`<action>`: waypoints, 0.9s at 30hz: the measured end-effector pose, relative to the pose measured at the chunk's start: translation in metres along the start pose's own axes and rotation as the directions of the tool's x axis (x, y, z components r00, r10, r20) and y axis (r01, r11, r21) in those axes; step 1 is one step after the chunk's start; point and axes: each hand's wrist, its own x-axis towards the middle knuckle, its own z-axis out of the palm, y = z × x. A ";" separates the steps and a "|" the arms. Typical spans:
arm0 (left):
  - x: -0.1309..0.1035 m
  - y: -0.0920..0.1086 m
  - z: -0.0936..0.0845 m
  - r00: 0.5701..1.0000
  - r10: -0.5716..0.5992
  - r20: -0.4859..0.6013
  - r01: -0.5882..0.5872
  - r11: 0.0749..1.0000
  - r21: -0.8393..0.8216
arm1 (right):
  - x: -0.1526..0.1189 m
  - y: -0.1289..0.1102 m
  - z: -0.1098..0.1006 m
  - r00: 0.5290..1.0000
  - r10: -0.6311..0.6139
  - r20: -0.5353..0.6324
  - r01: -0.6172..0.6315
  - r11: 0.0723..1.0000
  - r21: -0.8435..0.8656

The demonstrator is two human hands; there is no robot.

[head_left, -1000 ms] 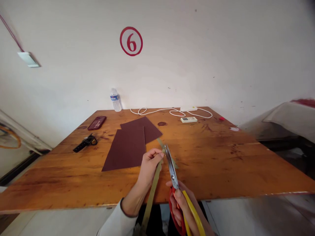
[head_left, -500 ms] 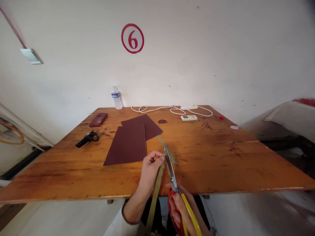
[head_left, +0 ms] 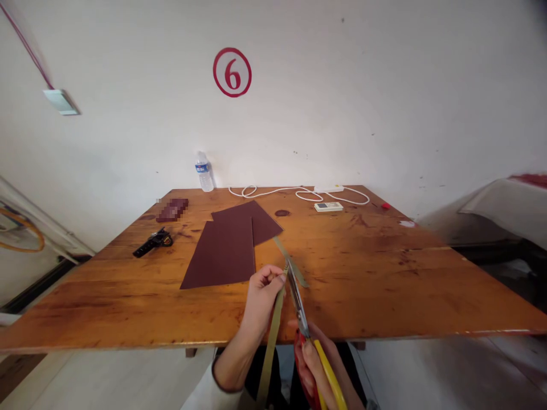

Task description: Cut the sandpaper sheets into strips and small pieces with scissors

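Over the last second our scissors (head_left: 298, 302) have crept further along the olive strip (head_left: 273, 333) above the worktop's (head_left: 384, 273) near edge. Our left hand (head_left: 260, 299) fingers still pinch the strip; our right hand (head_left: 318, 364) grips the handles, blades nearly closed.

The scene is seen from one head-worn camera, aimed forward and down across the table (head_left: 384, 285) toward the wall (head_left: 384, 114), hands nearest.
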 end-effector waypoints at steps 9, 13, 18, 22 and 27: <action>0.000 0.001 -0.002 1.000 -0.014 -0.004 0.014 1.000 0.002 | 0.013 0.016 -0.006 0.996 0.079 -0.043 -0.075 0.993 0.091; 0.000 0.002 -0.002 0.999 -0.034 0.002 0.034 0.999 -0.017 | 0.018 0.014 -0.007 0.991 0.117 -0.064 -0.108 0.984 0.139; 0.001 0.001 -0.001 0.998 -0.070 0.007 0.070 0.996 -0.057 | 0.014 0.013 -0.008 0.990 0.119 -0.079 -0.102 0.975 0.197; 0.004 0.001 -0.001 0.993 -0.120 0.007 0.119 0.983 -0.137 | 0.016 0.014 -0.006 0.987 0.157 0.011 -0.154 0.949 0.275; 0.010 0.005 -0.008 0.980 -0.198 0.030 0.199 0.939 -0.279 | 0.019 0.002 -0.005 0.983 0.166 0.074 -0.181 0.918 0.352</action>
